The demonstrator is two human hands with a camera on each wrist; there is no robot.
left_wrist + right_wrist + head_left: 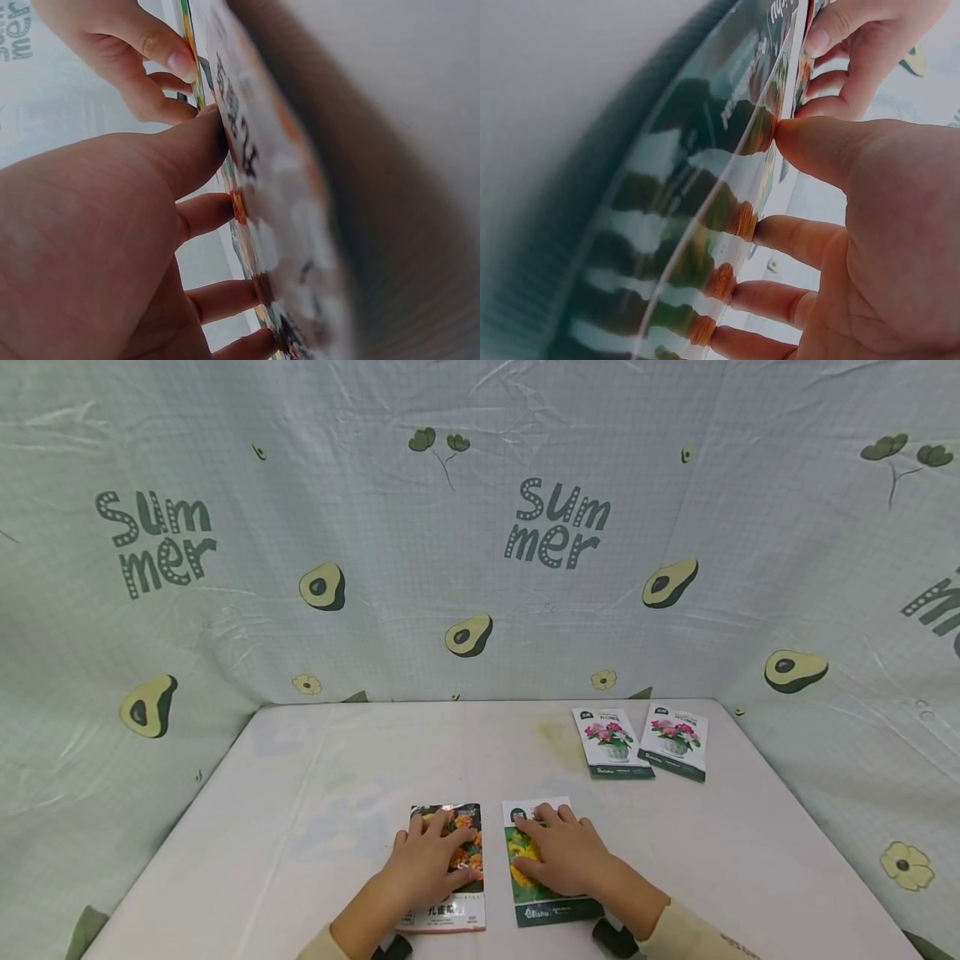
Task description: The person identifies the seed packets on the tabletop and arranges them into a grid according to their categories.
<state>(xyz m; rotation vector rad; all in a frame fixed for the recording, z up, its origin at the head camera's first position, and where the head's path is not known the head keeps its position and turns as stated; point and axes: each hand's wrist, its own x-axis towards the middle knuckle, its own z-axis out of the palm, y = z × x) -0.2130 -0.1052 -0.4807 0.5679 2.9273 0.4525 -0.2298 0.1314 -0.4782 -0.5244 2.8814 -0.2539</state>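
Two flower seed packets lie side by side at the front of the table. My left hand (427, 867) rests spread on the orange-flower packet (463, 912), which has a dark top and a white lower band. In the left wrist view, its thumb and fingertips press on the glossy face of that packet (281, 217). Spread over the yellow-flower packet (551, 912), my right hand (566, 858) touches it with its fingertips. The right wrist view shows the thumb and fingers meeting the shiny green face of this packet (705, 157), where they are reflected.
Two more seed packets with pink flowers lie at the back right, one (606, 745) on the left and the other (677, 740) slightly turned beside it. A white table (360, 768) bears everything. Behind hangs a pale curtain (390, 527) with avocado prints.
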